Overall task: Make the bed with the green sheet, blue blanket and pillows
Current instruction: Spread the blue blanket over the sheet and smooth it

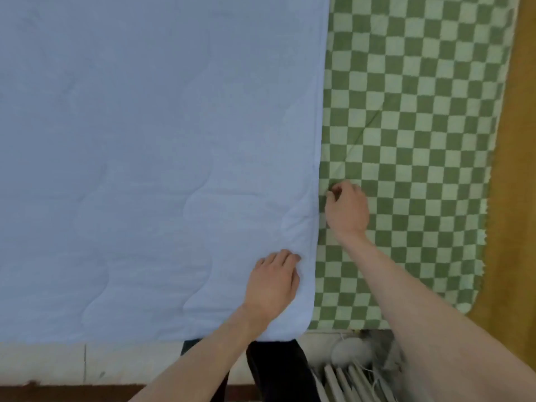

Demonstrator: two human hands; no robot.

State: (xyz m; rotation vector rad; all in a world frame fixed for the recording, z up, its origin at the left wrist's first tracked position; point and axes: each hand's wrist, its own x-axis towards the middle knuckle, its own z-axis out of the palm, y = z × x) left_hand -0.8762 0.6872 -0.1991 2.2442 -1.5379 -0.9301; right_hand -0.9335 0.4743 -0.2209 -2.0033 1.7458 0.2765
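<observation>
Pressing my left hand [272, 281] flat on the blue blanket [150, 158] at its near corner. My right hand [346, 208] pinches the green sheet [412, 117] just beside the blanket's long edge.

Blanket [145, 155], pale blue and quilted, lies flat over most of the bed. Green checked sheet [406, 111] is exposed right of the blanket's edge. Left hand [272, 285] rests on the blanket near its near-right corner, fingers slightly bent. Right hand [346, 210] is on the sheet just beside the blanket's edge, fingers curled; pinch unclear. Radiator [342, 381] sits below that corner. Brown floor [516, 198] runs right of the sheet.
</observation>
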